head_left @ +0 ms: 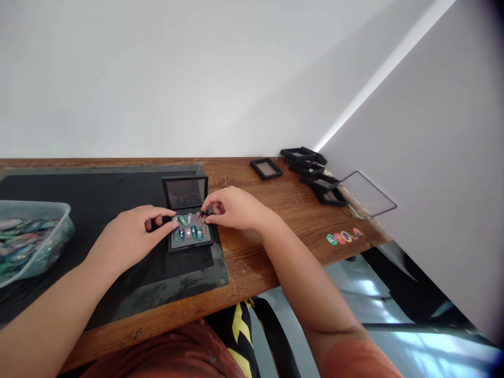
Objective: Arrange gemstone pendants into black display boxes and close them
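Observation:
An open black case point(190, 245) lies on the dark mat, its clear-windowed lid point(186, 192) raised at the back. Two rows of decorated false nails point(188, 232) in green, blue and pink rest on its grey insert. My left hand point(136, 231) is at the case's left edge, thumb and index finger close together by the upper left nail; whether they grip anything is too small to tell. At the upper right corner, my right hand point(232, 207) pinches at the nails there, and what lies between its fingertips is hidden.
A clear plastic tub point(63, 223) full of packed nails stands at the left. One black frame point(266, 168) and a pile of similar frames point(323, 182) lie at the back right. Round stickers point(345, 237) are near the table's right edge, below a thin square outline point(389, 209).

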Motion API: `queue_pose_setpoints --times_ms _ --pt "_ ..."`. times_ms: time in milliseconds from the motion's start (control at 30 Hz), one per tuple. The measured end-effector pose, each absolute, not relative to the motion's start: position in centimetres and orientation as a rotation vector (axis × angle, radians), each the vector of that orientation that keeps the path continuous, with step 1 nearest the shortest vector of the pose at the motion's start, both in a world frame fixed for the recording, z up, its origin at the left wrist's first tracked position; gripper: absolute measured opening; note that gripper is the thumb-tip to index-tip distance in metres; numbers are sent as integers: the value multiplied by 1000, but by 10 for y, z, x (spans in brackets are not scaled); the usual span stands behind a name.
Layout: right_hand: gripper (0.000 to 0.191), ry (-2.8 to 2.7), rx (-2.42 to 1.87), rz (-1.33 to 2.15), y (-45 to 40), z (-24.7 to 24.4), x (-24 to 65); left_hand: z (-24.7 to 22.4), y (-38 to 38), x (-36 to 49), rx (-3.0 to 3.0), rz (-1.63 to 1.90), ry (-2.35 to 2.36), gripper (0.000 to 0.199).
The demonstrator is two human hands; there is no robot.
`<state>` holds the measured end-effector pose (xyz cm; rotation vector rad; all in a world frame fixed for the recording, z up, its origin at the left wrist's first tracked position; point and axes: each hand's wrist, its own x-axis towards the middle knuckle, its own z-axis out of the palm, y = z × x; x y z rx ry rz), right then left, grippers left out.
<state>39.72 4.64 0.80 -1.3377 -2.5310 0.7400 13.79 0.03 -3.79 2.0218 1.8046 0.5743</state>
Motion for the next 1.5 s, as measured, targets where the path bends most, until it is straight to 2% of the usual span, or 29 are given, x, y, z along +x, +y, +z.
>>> queue_pose_setpoints --times_ms 367,700,1233,1500 --pt "7 -2409 -1353 712 46 6 393 -39 0 140 2048 572 1763 39" --pt "20 -2454 -1375 725 41 9 387 -36 -1 142 2038 551 1791 39" --pt "16 -2452 -1301 713 44 1 389 -34 -1 144 1996 504 1817 41" --pt "18 -2426 -1332 786 45 8 397 -27 -4 144 1903 724 1883 39"
